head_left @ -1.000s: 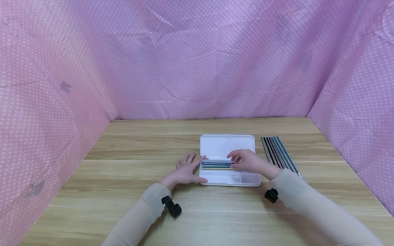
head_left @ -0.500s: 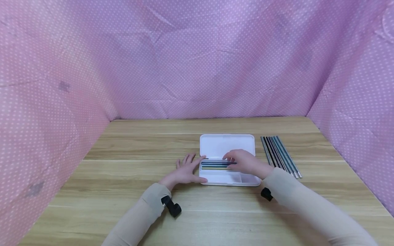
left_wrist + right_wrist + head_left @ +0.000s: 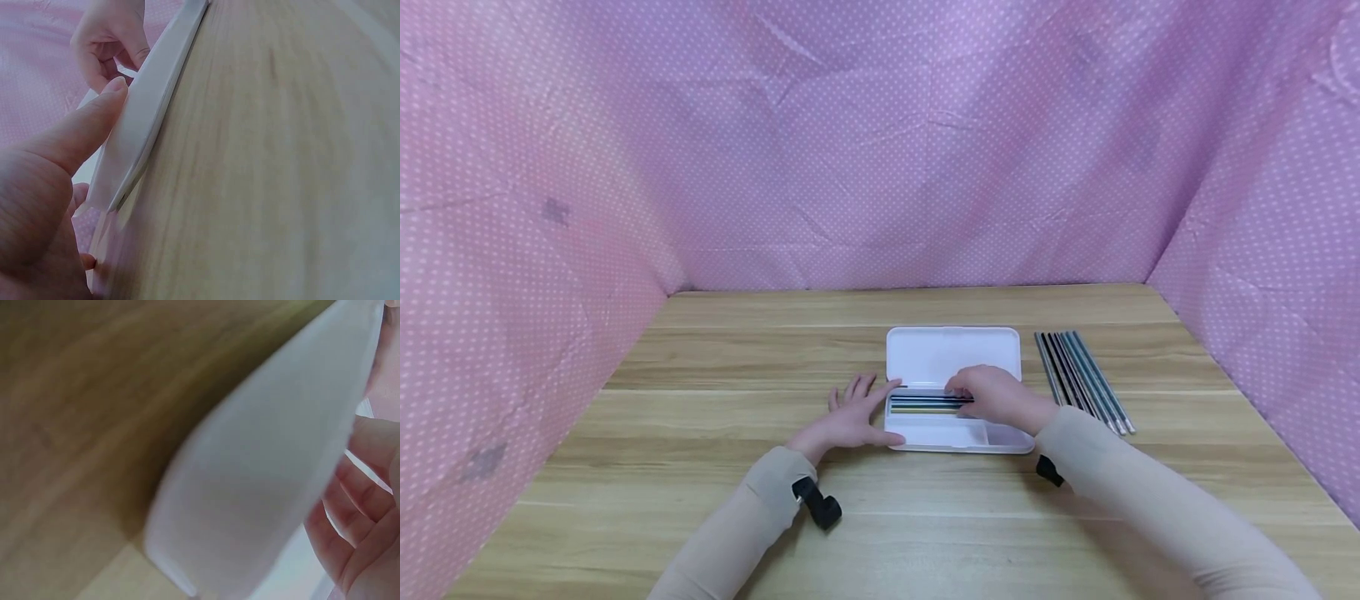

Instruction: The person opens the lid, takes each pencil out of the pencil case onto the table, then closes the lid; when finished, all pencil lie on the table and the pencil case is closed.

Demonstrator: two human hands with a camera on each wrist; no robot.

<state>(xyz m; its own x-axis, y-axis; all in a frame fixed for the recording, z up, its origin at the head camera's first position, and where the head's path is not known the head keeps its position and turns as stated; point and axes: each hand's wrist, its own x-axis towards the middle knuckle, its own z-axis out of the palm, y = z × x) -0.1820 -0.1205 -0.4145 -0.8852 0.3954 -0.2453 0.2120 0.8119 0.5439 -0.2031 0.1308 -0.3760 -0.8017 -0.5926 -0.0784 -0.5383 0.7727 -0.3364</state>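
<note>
A white pencil case (image 3: 951,350) lies with its lid folded back on the wooden table. In its rear compartment lie several dark, blue-grey and yellowish pencils (image 3: 925,404). My left hand (image 3: 850,421) rests at the case's left end, fingers spread, with thumb (image 3: 100,115) touching the front wall. Over the pencils' right part, my right hand (image 3: 996,396) reaches into the case, fingers behind and thumb in front, curled round the pencils. The case wall (image 3: 250,456) hides its fingertips in the right wrist view.
A row of several dark and blue-grey pencils (image 3: 1082,379) lies slanted on the table, right of the case. A small tray section (image 3: 1007,435) forms the case's front right corner. Pink dotted cloth (image 3: 880,167) hangs behind the table (image 3: 737,350) and at both sides.
My right hand has moved left and lower over the pencils in the case, and its fingers have drawn closer round them. My left hand has stayed in place.
</note>
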